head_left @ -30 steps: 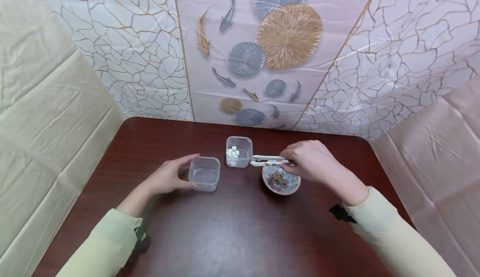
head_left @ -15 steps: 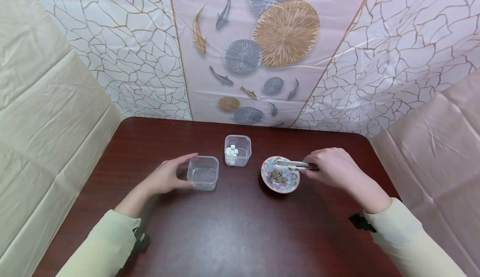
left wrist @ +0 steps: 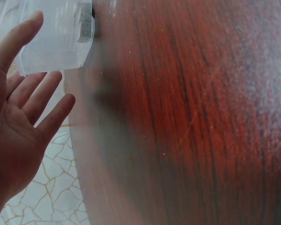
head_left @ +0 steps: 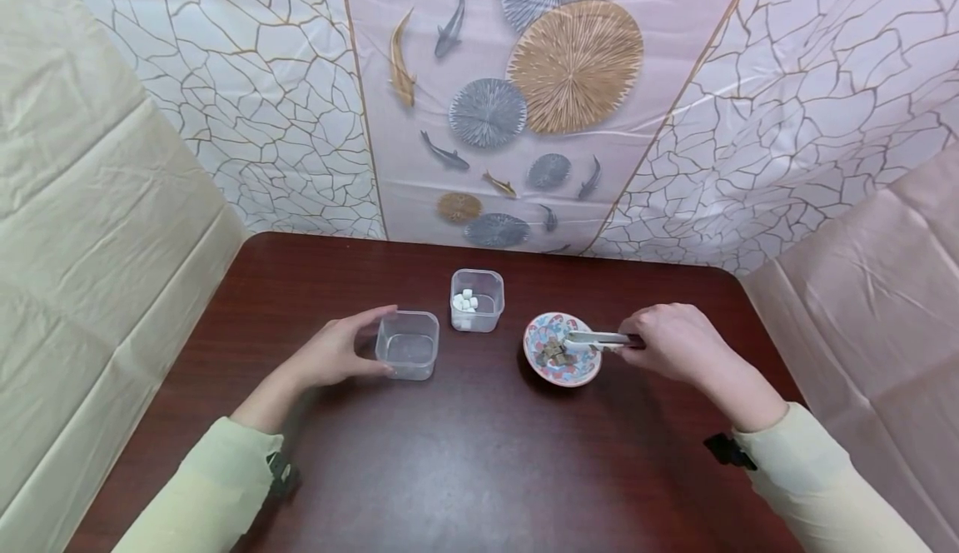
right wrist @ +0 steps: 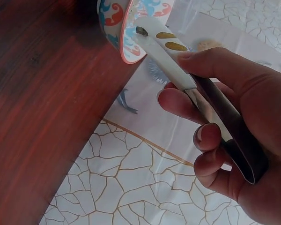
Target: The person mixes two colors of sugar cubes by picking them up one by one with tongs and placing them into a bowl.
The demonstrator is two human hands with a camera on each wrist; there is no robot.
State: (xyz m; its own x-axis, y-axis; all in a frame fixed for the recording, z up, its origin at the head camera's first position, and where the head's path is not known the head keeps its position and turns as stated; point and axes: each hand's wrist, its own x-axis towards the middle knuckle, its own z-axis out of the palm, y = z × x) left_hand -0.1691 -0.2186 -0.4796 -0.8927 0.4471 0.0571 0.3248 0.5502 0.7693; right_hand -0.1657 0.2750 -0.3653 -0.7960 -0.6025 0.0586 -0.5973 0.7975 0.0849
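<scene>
Meeting the backdrop (head_left: pixel 300 120) at its far edge, the counter (head_left: pixel 479 470) is topped by a bowl (head_left: pixel 541 330), left tub (head_left: pixel 410 371) and far tub (head_left: pixel 487 322), set apart. The left tub is flanked by the spread left grip (head_left: pixel 330 355). Tongs (head_left: pixel 599 337) are pinched in the right grip (head_left: pixel 678 341), tips over the bowl. Brown cubes (head_left: pixel 555 353) are held there, white cubes (head_left: pixel 465 299) in the far tub.

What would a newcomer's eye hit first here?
Probably the big gold disc high on the backdrop's centre panel. On the table below, the red-and-blue patterned bowl of brown chunks, with tongs over it in the right grip. Then the white cubes in the farther clear tub, left of the bowl.
</scene>
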